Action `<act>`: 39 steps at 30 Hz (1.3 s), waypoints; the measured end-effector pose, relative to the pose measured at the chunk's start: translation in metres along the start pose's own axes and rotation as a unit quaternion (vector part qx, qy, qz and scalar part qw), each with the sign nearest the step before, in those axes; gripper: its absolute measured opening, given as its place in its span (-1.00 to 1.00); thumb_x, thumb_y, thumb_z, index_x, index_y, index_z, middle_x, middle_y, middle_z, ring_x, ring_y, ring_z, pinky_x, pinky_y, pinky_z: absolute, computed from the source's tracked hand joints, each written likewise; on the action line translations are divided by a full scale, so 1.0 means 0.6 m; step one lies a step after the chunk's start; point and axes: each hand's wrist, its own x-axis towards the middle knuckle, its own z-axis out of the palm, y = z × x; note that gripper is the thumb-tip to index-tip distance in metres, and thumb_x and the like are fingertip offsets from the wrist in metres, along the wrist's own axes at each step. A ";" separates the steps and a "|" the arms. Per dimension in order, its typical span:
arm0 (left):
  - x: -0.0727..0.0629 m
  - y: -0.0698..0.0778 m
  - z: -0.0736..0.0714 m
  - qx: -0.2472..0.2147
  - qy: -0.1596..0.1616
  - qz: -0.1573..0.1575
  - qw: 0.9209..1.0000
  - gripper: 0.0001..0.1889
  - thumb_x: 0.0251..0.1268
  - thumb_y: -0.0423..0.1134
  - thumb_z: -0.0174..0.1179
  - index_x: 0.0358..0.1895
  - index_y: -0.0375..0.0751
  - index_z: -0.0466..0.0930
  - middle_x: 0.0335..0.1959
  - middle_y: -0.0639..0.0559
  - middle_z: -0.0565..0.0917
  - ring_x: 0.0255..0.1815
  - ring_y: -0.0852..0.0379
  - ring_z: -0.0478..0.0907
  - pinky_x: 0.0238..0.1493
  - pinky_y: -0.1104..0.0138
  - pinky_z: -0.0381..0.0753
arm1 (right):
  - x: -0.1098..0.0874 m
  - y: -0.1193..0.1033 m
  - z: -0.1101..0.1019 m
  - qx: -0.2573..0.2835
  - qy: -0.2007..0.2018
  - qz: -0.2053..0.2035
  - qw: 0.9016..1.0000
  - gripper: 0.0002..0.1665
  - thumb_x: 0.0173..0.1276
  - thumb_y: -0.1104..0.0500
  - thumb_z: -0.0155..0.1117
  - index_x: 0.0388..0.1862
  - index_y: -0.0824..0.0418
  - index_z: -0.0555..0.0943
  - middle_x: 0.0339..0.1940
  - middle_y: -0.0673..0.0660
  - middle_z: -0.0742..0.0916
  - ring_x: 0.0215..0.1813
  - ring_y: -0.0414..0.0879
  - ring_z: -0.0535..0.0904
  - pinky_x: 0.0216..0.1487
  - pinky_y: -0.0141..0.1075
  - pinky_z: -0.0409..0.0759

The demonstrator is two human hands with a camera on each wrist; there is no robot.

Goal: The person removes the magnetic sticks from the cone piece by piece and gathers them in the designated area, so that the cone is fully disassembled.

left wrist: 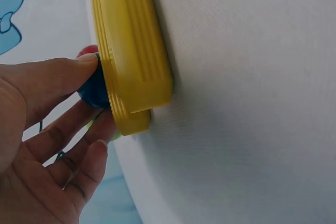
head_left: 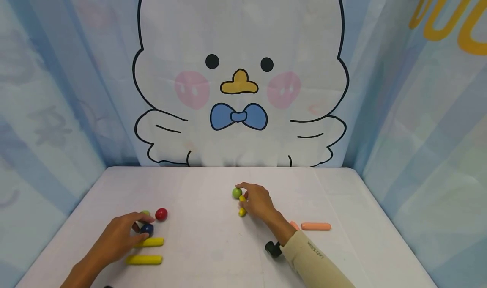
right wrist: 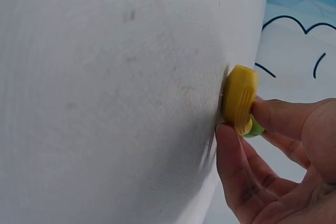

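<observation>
My left hand [head_left: 121, 236] pinches a dark blue ball [head_left: 146, 229] between thumb and fingers. Just behind it are a red ball [head_left: 161, 214] and a green ball [head_left: 146, 212], the latter partly covered by the fingers. Two ridged yellow sticks [head_left: 143, 260] lie on the near side of this hand; they stand large in the left wrist view [left wrist: 136, 40]. At the table's middle, my right hand [head_left: 258, 200] grips a small ridged yellow piece [right wrist: 240, 95] with thumb and fingers. One fingertip reaches over another green ball [head_left: 237, 193] beside that piece.
Two orange sticks [head_left: 316, 226] lie right of my right forearm, one partly hidden by it. A black object [head_left: 272, 249] sits beside the sleeve [head_left: 310, 254]. The white table [head_left: 205, 254] ends against a printed curtain [head_left: 243, 146] at the back.
</observation>
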 end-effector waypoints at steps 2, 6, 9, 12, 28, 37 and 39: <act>0.000 0.001 0.000 -0.001 0.000 -0.001 1.000 -0.58 0.19 -0.35 0.55 0.14 -0.11 0.74 -0.13 0.06 0.74 -0.24 0.14 0.55 -0.17 0.24 0.66 | 0.000 0.001 0.000 0.001 0.000 0.002 1.000 -0.34 0.32 0.24 0.58 0.39 -0.03 0.65 -0.19 0.07 0.75 -0.18 -0.08 0.57 -0.09 -0.20 0.58; -0.002 0.004 0.001 0.006 0.004 -0.006 1.000 -0.57 0.17 -0.34 0.57 0.13 -0.10 0.75 -0.12 0.05 0.74 -0.24 0.14 0.56 -0.15 0.24 0.69 | -0.001 0.004 0.000 0.000 -0.001 0.000 1.000 -0.34 0.31 0.25 0.58 0.38 -0.04 0.65 -0.19 0.07 0.75 -0.18 -0.07 0.57 -0.10 -0.19 0.58; -0.004 0.009 0.000 0.012 0.012 -0.006 1.000 -0.57 0.16 -0.33 0.58 0.13 -0.11 0.75 -0.14 0.04 0.74 -0.24 0.12 0.56 -0.14 0.20 0.73 | -0.003 0.005 0.000 0.000 -0.001 -0.004 1.000 -0.34 0.31 0.25 0.58 0.37 -0.04 0.66 -0.19 0.07 0.77 -0.18 -0.07 0.58 -0.10 -0.18 0.58; -0.006 0.015 -0.003 0.019 0.028 0.005 0.999 -0.58 0.17 -0.32 0.58 0.12 -0.13 0.75 -0.14 0.04 0.74 -0.23 0.11 0.56 -0.12 0.15 0.75 | -0.005 0.006 0.000 0.002 0.001 -0.005 1.000 -0.35 0.31 0.25 0.58 0.37 -0.04 0.66 -0.18 0.06 0.78 -0.16 -0.07 0.60 -0.05 -0.15 0.59; 0.011 0.121 0.010 0.014 0.098 0.097 0.990 -0.62 0.16 -0.30 0.60 0.05 0.03 0.80 -0.08 0.02 0.78 -0.14 0.05 0.64 -0.02 0.07 0.80 | -0.017 0.006 -0.002 0.028 0.007 0.006 1.000 -0.38 0.24 0.27 0.62 0.30 0.11 0.70 -0.14 0.07 0.84 0.06 0.07 0.66 0.13 -0.02 0.64; 0.045 0.194 0.051 -0.005 0.085 0.117 0.989 -0.60 0.19 -0.29 0.59 0.09 0.08 0.78 -0.03 0.10 0.79 -0.13 0.13 0.64 -0.10 0.26 0.64 | -0.024 0.005 -0.003 0.039 0.002 0.005 0.999 -0.46 0.23 0.27 0.63 0.21 0.14 0.74 -0.17 0.04 0.83 0.04 0.02 0.65 0.07 -0.10 0.66; 0.057 0.208 0.065 -0.016 0.078 0.115 0.990 -0.59 0.20 -0.29 0.58 0.11 0.08 0.77 0.00 0.10 0.80 -0.11 0.09 0.66 -0.05 0.22 0.67 | -0.025 0.004 -0.003 0.040 0.001 0.004 0.999 -0.49 0.22 0.27 0.64 0.17 0.16 0.76 -0.18 0.04 0.83 0.02 0.01 0.65 0.06 -0.11 0.66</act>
